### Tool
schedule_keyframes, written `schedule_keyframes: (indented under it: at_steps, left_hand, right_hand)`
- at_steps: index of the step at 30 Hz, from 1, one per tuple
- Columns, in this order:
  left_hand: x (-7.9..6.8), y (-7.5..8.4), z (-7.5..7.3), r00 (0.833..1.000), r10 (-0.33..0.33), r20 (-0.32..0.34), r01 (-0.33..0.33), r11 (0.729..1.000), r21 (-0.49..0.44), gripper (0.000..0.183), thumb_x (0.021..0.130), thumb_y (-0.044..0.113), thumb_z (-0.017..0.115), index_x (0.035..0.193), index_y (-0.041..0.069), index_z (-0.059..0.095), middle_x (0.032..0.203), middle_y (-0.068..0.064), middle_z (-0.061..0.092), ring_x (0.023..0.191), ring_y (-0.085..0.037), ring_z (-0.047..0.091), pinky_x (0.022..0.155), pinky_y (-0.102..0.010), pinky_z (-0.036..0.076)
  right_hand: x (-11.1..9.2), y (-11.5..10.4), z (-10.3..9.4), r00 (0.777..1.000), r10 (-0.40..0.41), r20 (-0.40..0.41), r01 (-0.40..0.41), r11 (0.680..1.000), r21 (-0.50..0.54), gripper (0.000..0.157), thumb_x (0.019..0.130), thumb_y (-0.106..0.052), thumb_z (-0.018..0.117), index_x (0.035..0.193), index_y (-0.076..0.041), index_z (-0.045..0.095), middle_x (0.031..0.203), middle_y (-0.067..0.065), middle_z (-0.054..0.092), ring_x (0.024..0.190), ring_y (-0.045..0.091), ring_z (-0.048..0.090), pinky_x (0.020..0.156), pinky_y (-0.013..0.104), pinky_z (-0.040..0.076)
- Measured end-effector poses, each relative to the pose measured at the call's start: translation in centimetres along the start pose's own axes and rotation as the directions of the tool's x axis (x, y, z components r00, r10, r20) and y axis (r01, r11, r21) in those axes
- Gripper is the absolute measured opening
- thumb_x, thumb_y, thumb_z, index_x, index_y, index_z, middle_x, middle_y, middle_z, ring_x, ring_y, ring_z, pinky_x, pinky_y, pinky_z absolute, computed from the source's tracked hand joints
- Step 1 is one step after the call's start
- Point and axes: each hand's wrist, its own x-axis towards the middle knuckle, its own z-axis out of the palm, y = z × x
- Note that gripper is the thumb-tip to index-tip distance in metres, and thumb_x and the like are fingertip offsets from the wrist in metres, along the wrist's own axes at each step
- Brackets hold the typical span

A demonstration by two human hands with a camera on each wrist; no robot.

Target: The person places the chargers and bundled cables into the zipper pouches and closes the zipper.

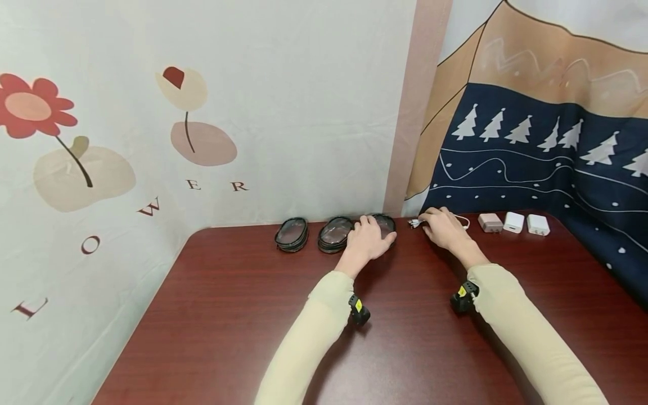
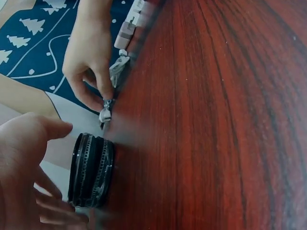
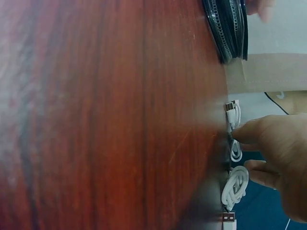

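White cable: laid at the back edge of the counter, where its middle is covered by the right hand.
Right fingers: bent, with thumb and forefinger brought together on the white cable in a pinch.
Coiled cable: placed just beside the first, under the same hand.
Black case: set to the left of the cables, near the back edge, and partly covered by the left hand.
Left fingers: spread and released, with thumb and fingers held on opposite sides of the case; whether it is touched cannot be told.
Other cases: 2 similar round ones, a middle case and a far-left case, set in a row further left.
Chargers: 3 lined up right of the cables, 1 pinkish charger, then 2 white chargers.
Backdrop: a flower-printed cloth and a tree-printed cloth are hung behind.
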Motion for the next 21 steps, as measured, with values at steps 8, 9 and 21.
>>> schedule_keyframes:
  at_steps: [8,9,21]
  left_hand:
    - [0.7,0.5,0.7,0.997,-0.080,-0.017,0.080,0.997,0.003,0.090,0.098,0.064,0.047,0.150,-0.008,0.033,0.139,-0.020,0.046,0.123,-0.033,0.052,0.098,-0.042,0.047]
    - [0.8,0.5,0.7,0.996,-0.088,-0.023,0.088,0.996,-0.002,0.090,0.098,0.065,0.047,0.150,-0.008,0.034,0.138,-0.020,0.046,0.123,-0.033,0.052,0.098,-0.042,0.047]
    - [1.3,2.0,1.5,0.971,-0.225,-0.079,0.228,0.973,0.027,0.108,0.085,0.082,0.049,0.146,-0.007,0.041,0.134,-0.017,0.053,0.118,-0.030,0.052,0.091,-0.039,0.049]
  right_hand:
    - [0.2,-0.1,0.0,1.000,0.000,-0.009,0.000,1.000,0.003,0.018,0.088,-0.001,0.070,0.106,0.002,0.070,0.110,0.023,0.064,0.100,0.045,0.054,0.092,0.058,0.043]
    - [0.2,-0.1,0.0,1.000,0.005,-0.008,-0.005,1.000,0.004,0.017,0.088,-0.001,0.070,0.105,0.002,0.070,0.108,0.022,0.065,0.100,0.044,0.054,0.092,0.058,0.043]
    - [0.0,-0.4,0.5,0.998,0.039,-0.055,-0.037,0.999,0.037,0.007,0.088,-0.002,0.071,0.093,0.004,0.072,0.089,0.019,0.067,0.089,0.043,0.060,0.085,0.055,0.046]
